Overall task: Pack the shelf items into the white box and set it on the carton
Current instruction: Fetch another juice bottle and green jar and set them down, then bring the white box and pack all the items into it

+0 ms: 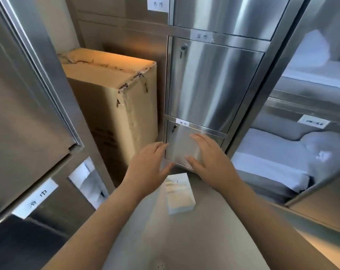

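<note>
1. Below and between the hands, the white box lies on the grey floor.
2. Left hand and right hand have their fingers straight and spread, holding nothing.
3. Beyond the left hand stands the brown carton.

Left grip and right grip spread, free gap between. White box below the gap on floor, nothing over it. Steel cabinet door just ahead blocks forward. Carton ahead-left of left grip, top free. Side cabinet walls left. Linen shelf open to the right.
</note>
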A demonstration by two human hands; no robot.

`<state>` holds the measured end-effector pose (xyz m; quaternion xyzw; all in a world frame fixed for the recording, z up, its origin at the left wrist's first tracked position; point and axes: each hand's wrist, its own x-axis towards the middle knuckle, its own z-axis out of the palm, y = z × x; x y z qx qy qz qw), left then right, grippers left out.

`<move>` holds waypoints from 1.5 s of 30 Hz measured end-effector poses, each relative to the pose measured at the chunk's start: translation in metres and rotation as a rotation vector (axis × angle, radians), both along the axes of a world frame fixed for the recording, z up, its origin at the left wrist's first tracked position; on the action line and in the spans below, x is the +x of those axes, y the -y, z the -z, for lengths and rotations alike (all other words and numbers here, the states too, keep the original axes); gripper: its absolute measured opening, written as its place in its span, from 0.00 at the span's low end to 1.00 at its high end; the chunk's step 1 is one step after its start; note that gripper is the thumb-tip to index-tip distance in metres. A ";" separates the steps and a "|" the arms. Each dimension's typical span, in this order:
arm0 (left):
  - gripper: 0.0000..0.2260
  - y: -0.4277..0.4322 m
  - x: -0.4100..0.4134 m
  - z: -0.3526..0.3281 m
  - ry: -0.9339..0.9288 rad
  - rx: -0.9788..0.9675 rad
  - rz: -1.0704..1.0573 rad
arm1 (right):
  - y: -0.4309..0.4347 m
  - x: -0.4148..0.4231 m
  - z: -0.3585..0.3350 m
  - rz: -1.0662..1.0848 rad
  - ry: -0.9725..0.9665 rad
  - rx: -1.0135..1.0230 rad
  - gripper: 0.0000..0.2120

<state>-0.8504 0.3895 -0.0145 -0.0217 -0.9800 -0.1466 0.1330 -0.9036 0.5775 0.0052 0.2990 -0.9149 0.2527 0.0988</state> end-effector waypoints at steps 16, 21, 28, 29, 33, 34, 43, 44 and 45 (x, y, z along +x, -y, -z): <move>0.27 -0.011 -0.146 0.235 0.483 -0.029 0.063 | -0.046 -0.166 0.241 0.073 0.409 0.178 0.28; 0.27 -0.018 -0.160 0.328 0.585 -0.036 0.058 | -0.057 -0.197 0.338 -0.032 0.421 0.246 0.27; 0.28 -0.028 -0.191 0.463 0.646 -0.048 0.127 | -0.071 -0.225 0.480 -0.075 0.458 0.343 0.30; 0.29 -0.030 -0.195 0.483 0.648 -0.059 0.144 | -0.072 -0.227 0.499 -0.075 0.456 0.355 0.30; 0.30 -0.035 -0.206 0.564 0.655 -0.098 0.202 | -0.075 -0.231 0.574 -0.081 0.485 0.410 0.31; 0.30 -0.035 -0.208 0.585 0.660 -0.111 0.221 | -0.076 -0.232 0.593 -0.088 0.490 0.421 0.31; 0.31 -0.035 -0.216 0.756 0.700 -0.226 0.337 | -0.075 -0.241 0.767 -0.166 0.499 0.568 0.31; 0.31 -0.035 -0.218 0.771 0.693 -0.232 0.341 | -0.073 -0.244 0.783 -0.170 0.498 0.569 0.32; 0.31 -0.035 -0.222 0.784 0.693 -0.238 0.343 | -0.070 -0.247 0.798 -0.169 0.499 0.567 0.32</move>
